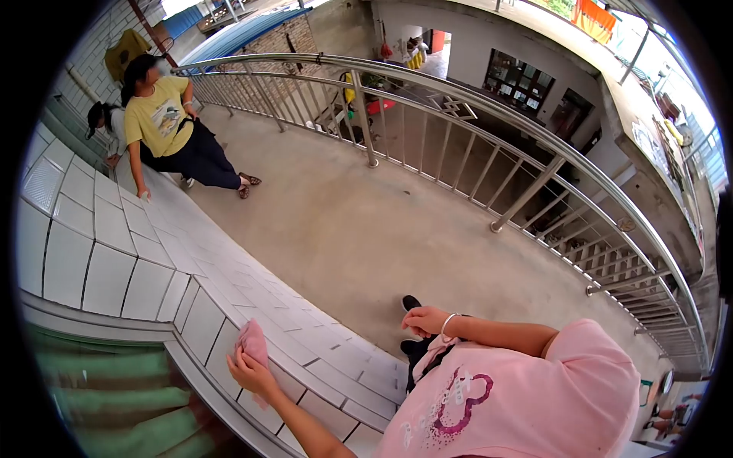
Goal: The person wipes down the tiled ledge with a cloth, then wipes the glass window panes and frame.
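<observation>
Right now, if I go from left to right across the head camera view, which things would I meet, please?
Yellow shirt on the seated person, pink cloth in the left hand, right hand below the railing, orange cloth hanging at the top.

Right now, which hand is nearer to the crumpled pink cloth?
Left. The left hand holds the crumpled pink cloth beside white wall tiles. The right hand is well apart, in front of the pink short-sleeved shirt.
</observation>
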`<state>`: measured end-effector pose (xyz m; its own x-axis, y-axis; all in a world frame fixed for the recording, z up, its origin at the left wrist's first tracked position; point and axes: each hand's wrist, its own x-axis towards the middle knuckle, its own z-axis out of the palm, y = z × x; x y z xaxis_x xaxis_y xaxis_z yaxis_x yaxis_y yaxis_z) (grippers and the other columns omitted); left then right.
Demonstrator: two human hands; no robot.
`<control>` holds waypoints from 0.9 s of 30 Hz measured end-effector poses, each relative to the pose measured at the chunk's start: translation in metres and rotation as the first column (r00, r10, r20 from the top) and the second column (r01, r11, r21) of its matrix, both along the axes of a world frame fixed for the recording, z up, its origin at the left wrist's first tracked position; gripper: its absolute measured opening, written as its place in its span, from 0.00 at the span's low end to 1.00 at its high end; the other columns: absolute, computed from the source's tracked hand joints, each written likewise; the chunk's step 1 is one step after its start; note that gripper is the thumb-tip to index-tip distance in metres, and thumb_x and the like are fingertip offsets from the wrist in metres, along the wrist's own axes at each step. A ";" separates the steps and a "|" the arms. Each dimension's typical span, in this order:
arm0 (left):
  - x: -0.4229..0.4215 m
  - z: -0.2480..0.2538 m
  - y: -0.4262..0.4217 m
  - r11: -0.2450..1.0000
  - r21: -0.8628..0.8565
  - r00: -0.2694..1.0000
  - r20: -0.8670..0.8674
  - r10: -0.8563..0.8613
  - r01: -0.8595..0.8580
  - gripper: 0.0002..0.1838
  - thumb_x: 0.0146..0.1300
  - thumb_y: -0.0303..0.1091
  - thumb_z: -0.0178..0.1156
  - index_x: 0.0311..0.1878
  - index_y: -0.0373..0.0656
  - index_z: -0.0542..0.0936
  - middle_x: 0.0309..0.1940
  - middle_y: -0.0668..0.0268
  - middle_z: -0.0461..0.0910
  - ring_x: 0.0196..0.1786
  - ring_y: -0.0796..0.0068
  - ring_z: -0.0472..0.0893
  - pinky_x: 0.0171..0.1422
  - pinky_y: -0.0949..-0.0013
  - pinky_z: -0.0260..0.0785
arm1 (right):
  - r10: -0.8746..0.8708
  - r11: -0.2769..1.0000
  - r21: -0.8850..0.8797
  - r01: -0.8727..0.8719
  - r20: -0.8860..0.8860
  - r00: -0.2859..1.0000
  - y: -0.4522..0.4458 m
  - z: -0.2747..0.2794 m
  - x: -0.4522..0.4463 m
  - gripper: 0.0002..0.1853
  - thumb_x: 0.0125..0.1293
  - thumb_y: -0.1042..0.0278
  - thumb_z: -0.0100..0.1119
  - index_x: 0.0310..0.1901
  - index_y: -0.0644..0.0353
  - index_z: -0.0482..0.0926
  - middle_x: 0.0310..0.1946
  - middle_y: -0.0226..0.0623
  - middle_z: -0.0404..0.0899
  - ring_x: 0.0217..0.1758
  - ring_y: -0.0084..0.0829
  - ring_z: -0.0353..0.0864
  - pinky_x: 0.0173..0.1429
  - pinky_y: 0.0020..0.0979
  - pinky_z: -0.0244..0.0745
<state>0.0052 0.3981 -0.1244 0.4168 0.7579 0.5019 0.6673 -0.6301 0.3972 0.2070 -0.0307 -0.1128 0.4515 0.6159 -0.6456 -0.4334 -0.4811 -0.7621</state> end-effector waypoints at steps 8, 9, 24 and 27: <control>-0.058 0.010 -0.046 0.952 -0.072 0.939 0.158 0.306 -0.299 0.19 0.74 0.46 0.53 0.53 0.41 0.82 0.61 0.43 0.78 0.65 0.42 0.75 0.71 0.46 0.65 | 0.120 0.992 0.041 -0.122 0.050 0.992 0.011 -0.006 0.035 0.12 0.72 0.58 0.57 0.44 0.55 0.84 0.26 0.25 0.77 0.27 0.20 0.74 0.32 0.25 0.73; -0.062 0.000 -0.043 0.916 0.209 0.934 -0.028 0.355 -0.342 0.19 0.74 0.44 0.53 0.57 0.43 0.81 0.64 0.41 0.75 0.67 0.40 0.73 0.70 0.46 0.65 | 0.132 0.989 0.055 -0.134 0.033 0.991 0.017 0.012 0.055 0.12 0.73 0.59 0.57 0.44 0.56 0.84 0.26 0.26 0.77 0.27 0.19 0.74 0.31 0.24 0.72; -0.063 0.094 -0.244 0.881 -0.116 0.877 -0.221 0.427 -0.458 0.25 0.77 0.45 0.45 0.71 0.44 0.73 0.74 0.62 0.69 0.77 0.58 0.64 0.76 0.52 0.54 | 0.353 0.936 0.008 -0.353 -0.040 0.935 0.033 0.032 0.122 0.11 0.75 0.64 0.52 0.44 0.59 0.83 0.24 0.28 0.77 0.25 0.21 0.75 0.30 0.25 0.72; -0.051 0.099 -0.255 0.842 -0.123 0.839 -0.243 0.488 -0.525 0.26 0.77 0.45 0.44 0.72 0.44 0.72 0.74 0.62 0.68 0.77 0.58 0.64 0.76 0.53 0.54 | 0.480 0.877 0.051 -0.477 -0.040 0.877 0.065 0.032 0.111 0.10 0.75 0.65 0.53 0.44 0.58 0.83 0.26 0.27 0.77 0.26 0.20 0.75 0.31 0.24 0.72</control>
